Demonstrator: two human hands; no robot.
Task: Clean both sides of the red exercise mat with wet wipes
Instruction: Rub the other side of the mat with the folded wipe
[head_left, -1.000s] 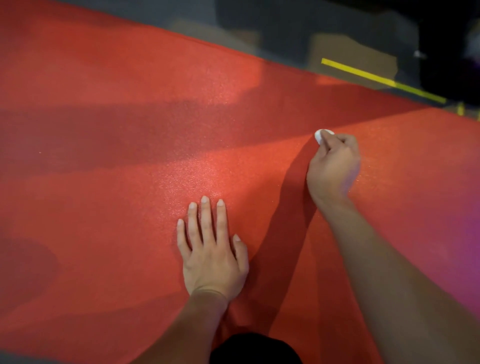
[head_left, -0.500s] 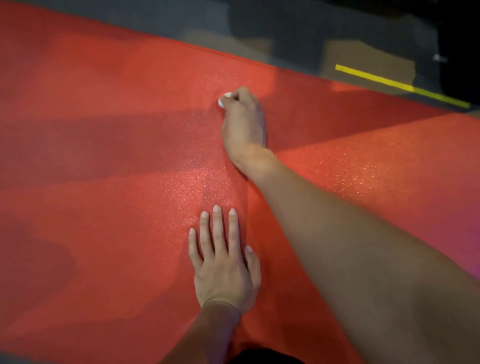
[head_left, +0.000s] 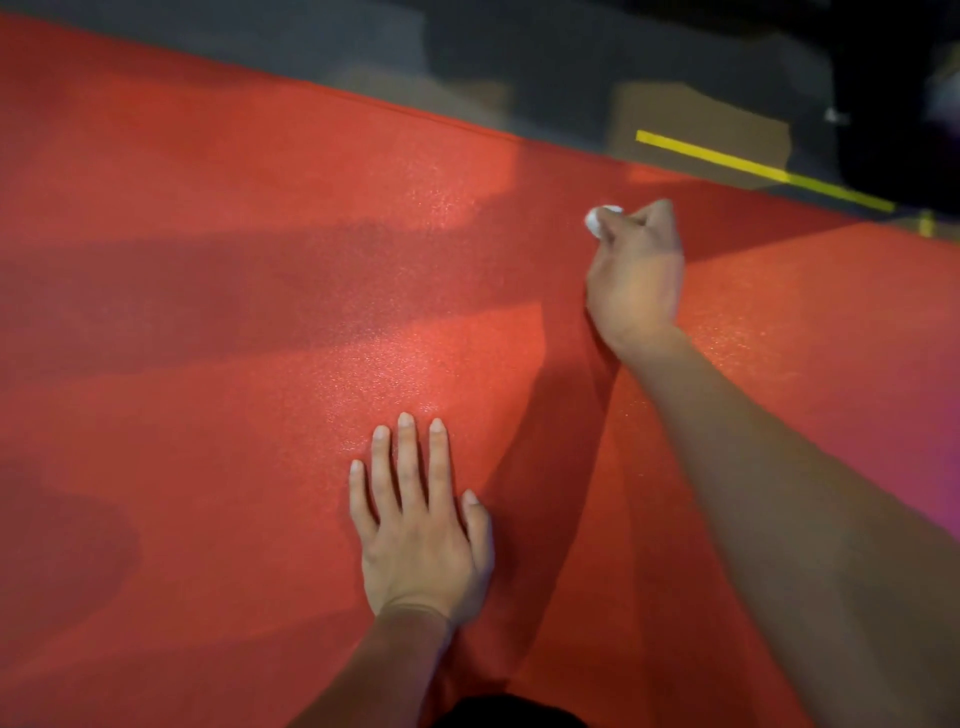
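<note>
The red exercise mat (head_left: 218, 364) lies flat on the floor and fills most of the view. My left hand (head_left: 421, 525) rests flat on it near the bottom centre, fingers straight and slightly spread. My right hand (head_left: 636, 270) reaches out toward the mat's far edge, its fingers curled round a small balled white wet wipe (head_left: 597, 219) that it presses onto the mat. Only a bit of the wipe shows past the fingertips.
Beyond the mat's far edge lies dark grey floor (head_left: 467, 52) with a yellow tape line (head_left: 753, 167) at the upper right. A dark object (head_left: 893, 93) stands in the top right corner. Shadows of my arms fall across the mat.
My right hand swept the wipe left across the mat's far part, then back to the right. My left hand stayed flat in place.
</note>
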